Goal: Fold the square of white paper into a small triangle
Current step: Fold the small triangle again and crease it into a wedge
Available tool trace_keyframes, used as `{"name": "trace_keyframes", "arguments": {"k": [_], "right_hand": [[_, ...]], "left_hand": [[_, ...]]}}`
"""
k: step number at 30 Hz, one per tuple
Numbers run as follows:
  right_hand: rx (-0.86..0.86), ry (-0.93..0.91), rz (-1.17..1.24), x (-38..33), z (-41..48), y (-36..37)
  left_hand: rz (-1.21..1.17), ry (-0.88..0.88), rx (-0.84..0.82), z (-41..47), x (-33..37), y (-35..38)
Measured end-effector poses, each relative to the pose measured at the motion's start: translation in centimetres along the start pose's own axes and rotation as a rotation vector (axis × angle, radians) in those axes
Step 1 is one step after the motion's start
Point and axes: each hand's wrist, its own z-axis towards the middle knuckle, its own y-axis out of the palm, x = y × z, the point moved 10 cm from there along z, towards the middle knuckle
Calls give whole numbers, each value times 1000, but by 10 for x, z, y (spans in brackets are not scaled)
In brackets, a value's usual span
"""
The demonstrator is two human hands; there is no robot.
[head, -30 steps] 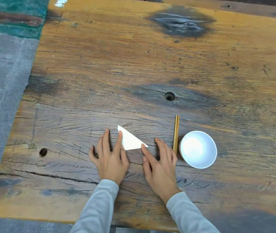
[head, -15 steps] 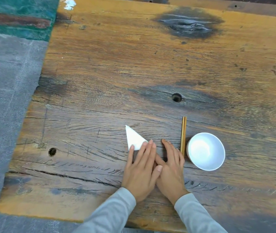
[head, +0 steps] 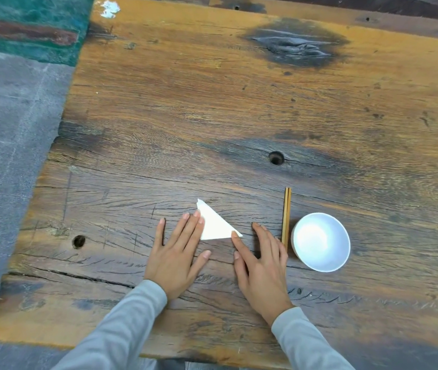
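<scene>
Single view, head-worn wide-angle camera. Position: above the near edge of the weathered brown wooden plank table (head: 239,102). Facing: forward and steeply down. Range: close to the near edge, grey sleeves entering at bottom; far edge near top of frame. Left margin: grey concrete floor (head: 4,156). No second view.

From where I stand, the wooden surface (head: 239,102) lies bare from 10 through 2 o'clock of the folded paper (head: 214,225), so a hand could pass there freely. At 3 o'clock the chopsticks (head: 286,217) lie flat, with the white bowl (head: 320,241) just beside them, blocking that side. The left hand (head: 178,259) covers 8 o'clock, the right hand (head: 262,265) 5 o'clock, with a narrow gap between them at 6.
</scene>
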Motion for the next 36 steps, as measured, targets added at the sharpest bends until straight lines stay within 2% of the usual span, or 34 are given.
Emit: {"name": "trace_keyframes", "arguments": {"k": [4,6,9,13,16,22,29,36], "right_hand": [[3,14,7,-2,0,0],[-1,14,10,-3,0,0],[-5,22,0,0,1,-1],[-24,34,2,-1,0,0],[-31,34,10,-3,1,0],[-60,45,5,-4,1,-3],[-128,108,-53,-9,-2,-7],[-201,108,-75,-23,-30,-3]], "left_hand": [[-5,-3,92,-4,3,-12],[3,95,136,-11,24,-17],[16,213,100,-11,61,-13],[-5,90,29,1,54,-10],[5,88,-29,0,44,-1],[-46,-57,-7,-6,15,-3],[-177,-162,46,-2,47,-32],[-217,-178,-11,18,77,-42]]}}
